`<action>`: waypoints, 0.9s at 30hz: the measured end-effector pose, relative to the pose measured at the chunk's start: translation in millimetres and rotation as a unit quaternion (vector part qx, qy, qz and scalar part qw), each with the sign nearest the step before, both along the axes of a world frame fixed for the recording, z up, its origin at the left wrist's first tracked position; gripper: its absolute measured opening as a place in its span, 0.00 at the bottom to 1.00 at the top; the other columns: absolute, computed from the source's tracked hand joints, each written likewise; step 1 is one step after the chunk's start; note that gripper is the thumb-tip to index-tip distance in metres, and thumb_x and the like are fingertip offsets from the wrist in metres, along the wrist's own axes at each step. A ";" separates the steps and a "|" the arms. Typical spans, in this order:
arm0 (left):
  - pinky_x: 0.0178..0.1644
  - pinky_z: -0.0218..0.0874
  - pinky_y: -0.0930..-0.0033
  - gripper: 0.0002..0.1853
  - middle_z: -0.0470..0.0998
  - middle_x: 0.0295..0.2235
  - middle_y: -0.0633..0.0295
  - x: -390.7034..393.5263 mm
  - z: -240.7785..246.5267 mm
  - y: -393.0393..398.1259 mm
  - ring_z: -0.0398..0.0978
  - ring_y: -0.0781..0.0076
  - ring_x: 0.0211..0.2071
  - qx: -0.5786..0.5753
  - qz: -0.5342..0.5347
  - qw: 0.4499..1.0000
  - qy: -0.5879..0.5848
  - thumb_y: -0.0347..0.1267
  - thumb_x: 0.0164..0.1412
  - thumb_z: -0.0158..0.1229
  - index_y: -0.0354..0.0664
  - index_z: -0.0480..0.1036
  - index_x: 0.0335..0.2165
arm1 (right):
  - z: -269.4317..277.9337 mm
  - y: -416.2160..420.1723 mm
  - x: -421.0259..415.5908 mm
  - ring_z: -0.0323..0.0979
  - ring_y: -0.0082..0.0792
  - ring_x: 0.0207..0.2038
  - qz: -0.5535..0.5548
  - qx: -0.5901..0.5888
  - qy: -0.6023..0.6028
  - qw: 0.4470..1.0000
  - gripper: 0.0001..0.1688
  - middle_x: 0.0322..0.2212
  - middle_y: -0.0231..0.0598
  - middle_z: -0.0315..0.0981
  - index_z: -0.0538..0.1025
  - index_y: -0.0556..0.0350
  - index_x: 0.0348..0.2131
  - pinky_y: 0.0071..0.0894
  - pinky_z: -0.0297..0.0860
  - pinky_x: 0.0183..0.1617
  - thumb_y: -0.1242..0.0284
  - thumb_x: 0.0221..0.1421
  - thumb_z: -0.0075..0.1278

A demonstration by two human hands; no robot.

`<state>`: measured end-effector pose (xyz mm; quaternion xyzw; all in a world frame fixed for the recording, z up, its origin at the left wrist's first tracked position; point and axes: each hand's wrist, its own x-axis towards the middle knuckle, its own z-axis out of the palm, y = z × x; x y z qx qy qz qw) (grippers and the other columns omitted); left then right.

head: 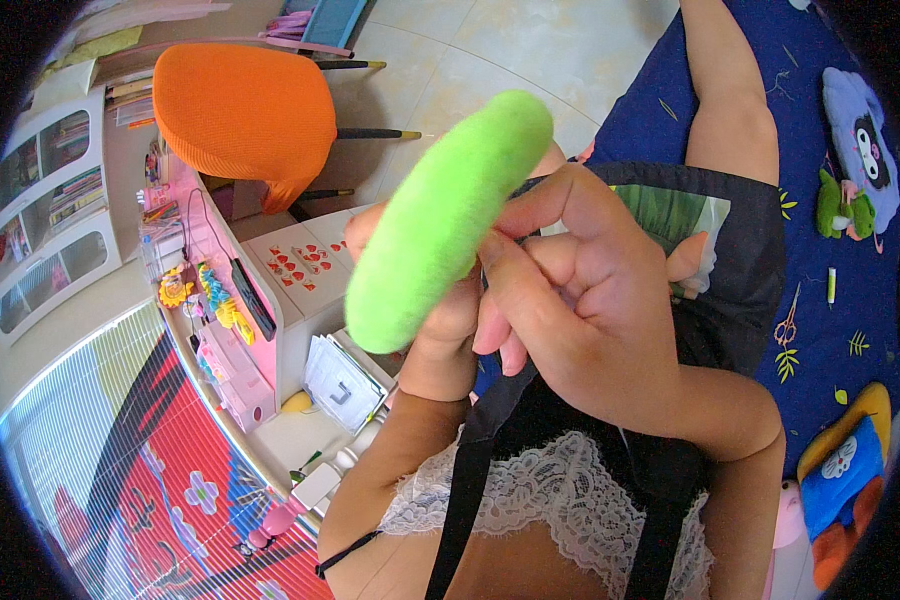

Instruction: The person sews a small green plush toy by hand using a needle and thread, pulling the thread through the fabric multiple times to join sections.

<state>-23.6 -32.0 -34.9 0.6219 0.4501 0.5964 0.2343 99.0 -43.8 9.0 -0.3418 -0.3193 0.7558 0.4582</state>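
A bright green, fuzzy, sausage-shaped plush piece (450, 225) is raised in front of my chest, tilted with its upper end to the right. My left hand (450, 311) grips it from behind and below, and most of those fingers are hidden by it. At its right edge, the thumb and forefinger of my right hand (592, 292) pinch together against the fuzz, with the other fingers curled. Whether anything thin sits between those fingertips cannot be seen. Below the hands a black apron (727, 330) with a green printed panel (667, 232) covers my lap.
On a dark blue leaf-patterned cloth (802, 262) to the right lie scissors (789, 319), a small tube (831, 286) and plush toys (855, 150). At left are an orange chair (247, 112), a cluttered pink desk (232, 367) and papers (345, 382).
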 end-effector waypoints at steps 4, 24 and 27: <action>0.45 0.62 0.64 0.17 0.72 0.36 0.57 2.8 2.7 -4.1 0.71 0.65 0.39 -0.039 0.001 0.999 -0.032 0.33 0.51 0.57 0.35 0.67 0.38 | -3.3 -1.1 0.9 0.62 0.18 0.12 -0.001 0.011 0.003 1.000 0.05 0.13 0.38 0.68 0.60 0.61 0.35 0.12 0.57 0.15 0.79 0.57 0.38; 0.47 0.59 0.63 0.13 0.69 0.38 0.57 3.6 11.1 -11.3 0.67 0.66 0.40 -0.074 -0.003 0.996 -0.047 0.32 0.54 0.53 0.41 0.62 0.37 | -18.6 -2.8 -9.0 0.62 0.13 0.16 -0.078 0.130 -0.037 0.988 0.06 0.16 0.33 0.67 0.60 0.60 0.35 0.10 0.57 0.17 0.79 0.57 0.40; 0.50 0.56 0.62 0.12 0.67 0.39 0.57 1.4 12.7 -11.7 0.65 0.65 0.42 -0.074 -0.015 0.997 -0.033 0.31 0.55 0.52 0.41 0.62 0.38 | -16.6 -3.1 -6.4 0.63 0.13 0.16 -0.068 0.116 -0.047 0.990 0.06 0.16 0.33 0.67 0.61 0.61 0.35 0.10 0.57 0.17 0.79 0.57 0.41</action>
